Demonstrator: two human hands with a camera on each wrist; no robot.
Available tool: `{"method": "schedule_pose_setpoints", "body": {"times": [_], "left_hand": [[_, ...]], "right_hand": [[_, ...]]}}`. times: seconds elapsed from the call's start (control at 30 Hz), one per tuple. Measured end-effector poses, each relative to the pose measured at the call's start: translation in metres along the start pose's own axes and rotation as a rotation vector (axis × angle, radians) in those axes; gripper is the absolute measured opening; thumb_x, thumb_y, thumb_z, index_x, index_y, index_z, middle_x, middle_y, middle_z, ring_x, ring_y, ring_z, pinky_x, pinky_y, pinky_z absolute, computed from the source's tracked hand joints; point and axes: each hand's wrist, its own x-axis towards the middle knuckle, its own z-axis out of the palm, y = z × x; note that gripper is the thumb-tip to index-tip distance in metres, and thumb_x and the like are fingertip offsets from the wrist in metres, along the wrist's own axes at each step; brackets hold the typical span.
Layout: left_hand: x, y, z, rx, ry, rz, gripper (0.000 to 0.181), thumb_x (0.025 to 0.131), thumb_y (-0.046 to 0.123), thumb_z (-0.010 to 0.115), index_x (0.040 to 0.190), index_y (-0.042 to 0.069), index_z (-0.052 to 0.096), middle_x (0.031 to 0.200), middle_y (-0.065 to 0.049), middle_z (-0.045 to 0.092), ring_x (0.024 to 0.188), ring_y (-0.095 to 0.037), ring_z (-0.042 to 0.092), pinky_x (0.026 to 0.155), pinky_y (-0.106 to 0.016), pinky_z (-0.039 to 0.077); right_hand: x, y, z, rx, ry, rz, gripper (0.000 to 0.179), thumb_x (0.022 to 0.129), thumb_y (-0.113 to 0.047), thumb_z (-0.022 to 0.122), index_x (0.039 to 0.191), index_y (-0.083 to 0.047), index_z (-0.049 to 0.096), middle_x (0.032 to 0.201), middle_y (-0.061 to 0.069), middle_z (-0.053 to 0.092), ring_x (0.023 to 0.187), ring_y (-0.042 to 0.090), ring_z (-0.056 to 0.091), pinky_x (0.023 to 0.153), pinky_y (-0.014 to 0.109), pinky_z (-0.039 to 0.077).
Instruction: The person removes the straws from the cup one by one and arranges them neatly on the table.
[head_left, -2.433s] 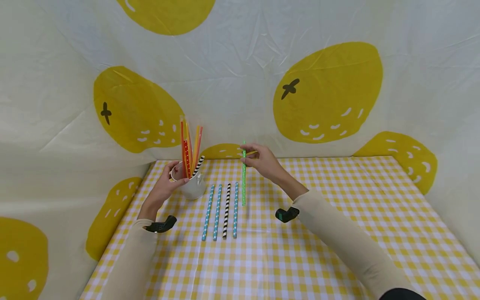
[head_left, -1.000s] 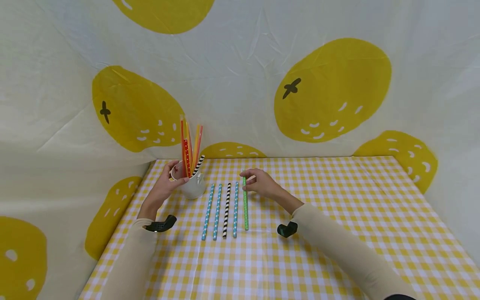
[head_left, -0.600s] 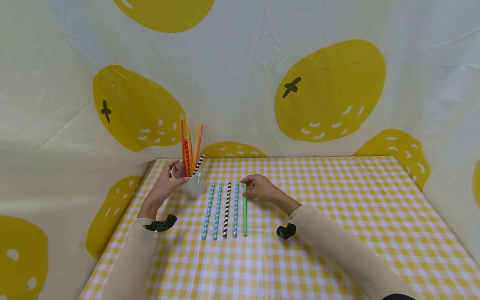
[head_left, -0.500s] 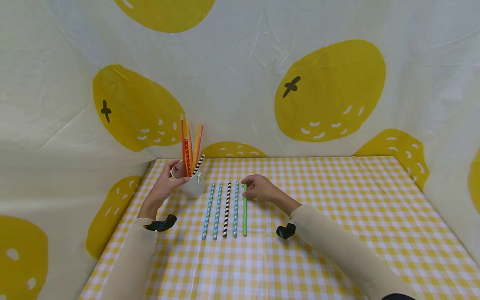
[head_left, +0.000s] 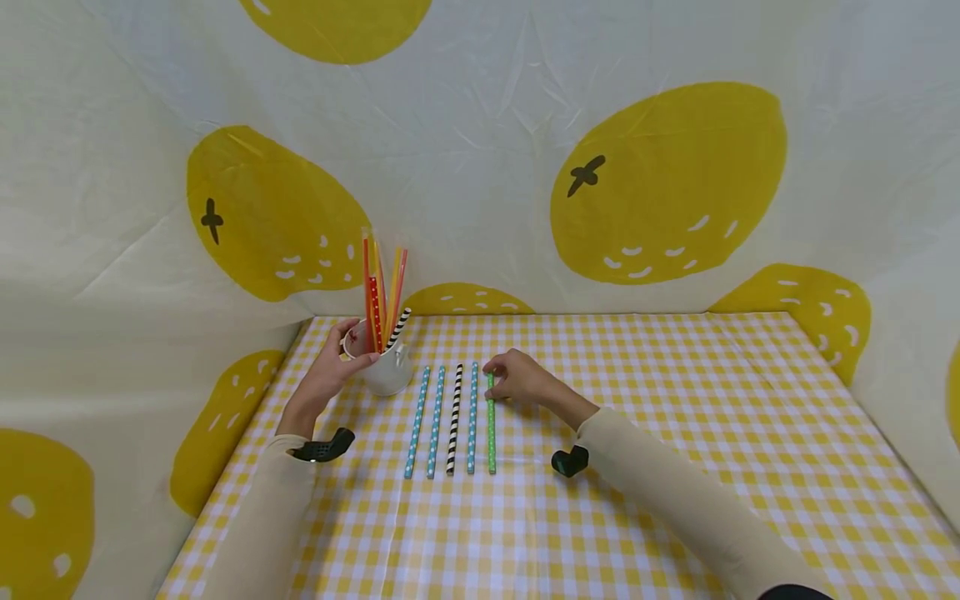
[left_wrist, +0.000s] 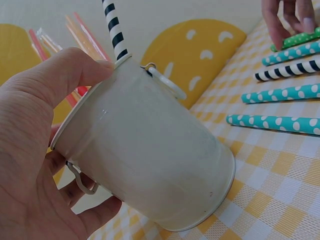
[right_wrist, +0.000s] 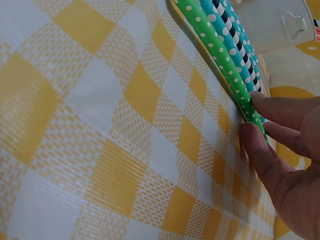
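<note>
My left hand (head_left: 330, 373) grips a small white bucket (head_left: 387, 379) by its rim, thumb over the edge in the left wrist view. The bucket holds several red and orange straws (head_left: 393, 287) and a black-and-white striped straw (head_left: 398, 327). With thumb and fingertips, my right hand (head_left: 522, 379) pinches the far end of a green dotted straw (head_left: 491, 433), close against the tablecloth. Left of it lie a blue dotted straw (head_left: 472, 417), a black striped straw (head_left: 454, 421) and two more blue dotted straws (head_left: 417, 425), roughly parallel.
A yellow-and-white checked tablecloth (head_left: 675, 433) covers the table. Behind it hangs a pale sheet (head_left: 480, 200) printed with yellow fruit. The bucket stands near the table's far left corner.
My right hand has come down and nearer, bringing the green straw from above the table to lie beside the row. My left hand stays on the bucket.
</note>
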Motion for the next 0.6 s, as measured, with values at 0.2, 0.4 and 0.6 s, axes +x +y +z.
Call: {"method": "schedule_pose_setpoints", "body": {"times": [0.2, 0.4, 0.6], "left_hand": [[0.000, 0.001, 0.000, -0.005, -0.002, -0.002, 0.085, 0.093, 0.025, 0.075, 0.159, 0.016, 0.022, 0.164, -0.012, 0.017, 0.147, -0.034, 0.022, 0.114, -0.057, 0.025], [0.000, 0.001, -0.001, -0.018, -0.013, -0.005, 0.086, 0.094, 0.023, 0.074, 0.160, 0.017, 0.019, 0.165, -0.012, 0.014, 0.151, -0.034, 0.016, 0.116, -0.059, 0.022], [-0.005, 0.013, 0.001, -0.035, -0.025, -0.020, 0.086, 0.095, 0.017, 0.072, 0.161, 0.013, 0.017, 0.166, -0.013, 0.012, 0.152, -0.035, 0.015, 0.117, -0.059, 0.020]], "right_hand": [[-0.001, -0.001, -0.001, -0.006, -0.005, 0.009, 0.046, 0.085, -0.013, 0.084, 0.127, -0.002, 0.068, 0.114, 0.010, 0.064, 0.097, 0.019, 0.062, 0.094, 0.040, 0.050], [0.000, 0.000, -0.004, -0.020, -0.019, -0.010, 0.046, 0.088, -0.016, 0.082, 0.129, -0.003, 0.067, 0.117, 0.011, 0.065, 0.106, 0.022, 0.061, 0.095, 0.041, 0.050], [0.000, -0.001, -0.008, -0.037, -0.031, -0.031, 0.044, 0.090, -0.016, 0.079, 0.130, -0.004, 0.067, 0.116, 0.012, 0.066, 0.108, 0.024, 0.061, 0.094, 0.041, 0.050]]}}
